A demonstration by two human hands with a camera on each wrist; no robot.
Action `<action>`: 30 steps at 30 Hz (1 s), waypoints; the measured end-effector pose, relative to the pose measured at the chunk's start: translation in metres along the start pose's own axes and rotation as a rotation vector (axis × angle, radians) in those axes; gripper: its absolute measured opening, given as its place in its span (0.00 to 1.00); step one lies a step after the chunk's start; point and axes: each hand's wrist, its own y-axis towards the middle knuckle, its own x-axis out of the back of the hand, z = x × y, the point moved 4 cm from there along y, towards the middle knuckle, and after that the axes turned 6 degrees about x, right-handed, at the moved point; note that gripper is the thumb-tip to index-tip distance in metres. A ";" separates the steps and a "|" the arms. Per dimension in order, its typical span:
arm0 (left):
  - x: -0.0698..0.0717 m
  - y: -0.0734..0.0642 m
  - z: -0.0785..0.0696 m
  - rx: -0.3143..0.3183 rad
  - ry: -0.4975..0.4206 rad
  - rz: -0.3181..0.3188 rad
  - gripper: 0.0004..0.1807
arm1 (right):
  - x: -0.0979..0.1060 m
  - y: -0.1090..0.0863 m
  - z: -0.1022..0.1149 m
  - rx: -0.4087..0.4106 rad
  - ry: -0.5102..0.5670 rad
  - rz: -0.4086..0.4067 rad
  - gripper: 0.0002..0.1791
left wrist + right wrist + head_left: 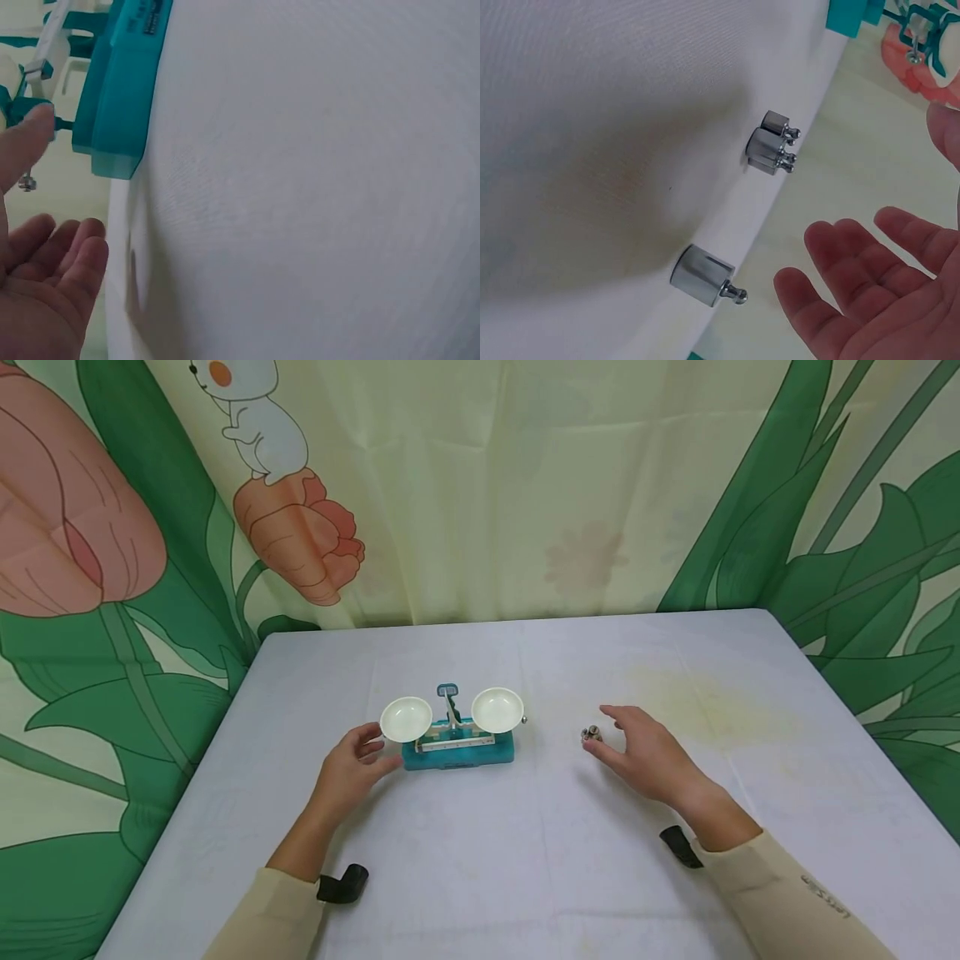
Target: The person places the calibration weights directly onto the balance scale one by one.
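Behind the far edge of the table, a pale yellow fabric hangs with soft folds. On its left side there are printed a big pink flower, green leaves, and a white animal which sits on an orange, carrot-like shape. On the right are more large green leaves. The table wears a whitish cloth, lightly creased, with a faint yellowish stain at far right. The light is soft.
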 end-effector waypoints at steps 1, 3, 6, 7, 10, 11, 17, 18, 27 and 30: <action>-0.001 0.000 0.001 0.014 0.004 0.000 0.40 | 0.000 0.000 -0.001 -0.003 -0.001 0.001 0.38; -0.003 0.002 0.004 0.037 0.017 0.001 0.37 | -0.001 0.000 -0.003 -0.007 -0.001 0.004 0.38; -0.006 0.003 0.006 0.050 0.038 0.013 0.34 | -0.002 0.000 -0.006 -0.006 0.002 0.007 0.38; -0.007 0.003 0.005 0.046 0.044 0.017 0.33 | -0.002 0.000 -0.007 -0.006 0.002 0.008 0.38; -0.011 0.003 0.003 0.024 0.056 0.028 0.30 | -0.002 0.001 -0.008 -0.004 0.001 0.010 0.37; -0.012 0.004 0.003 0.007 0.063 0.032 0.29 | -0.003 0.001 -0.008 -0.004 -0.003 0.010 0.37; -0.016 0.004 0.000 -0.033 0.100 0.030 0.23 | -0.006 0.004 -0.010 -0.010 -0.023 0.027 0.30; -0.017 0.004 0.000 -0.025 0.102 0.027 0.22 | -0.006 0.005 -0.011 -0.013 -0.017 0.030 0.28; -0.023 0.006 -0.002 -0.004 0.077 0.017 0.22 | -0.009 0.012 -0.014 -0.042 0.012 0.020 0.16; -0.026 0.006 -0.003 -0.003 0.073 0.017 0.22 | -0.011 0.015 -0.015 -0.042 -0.001 0.030 0.14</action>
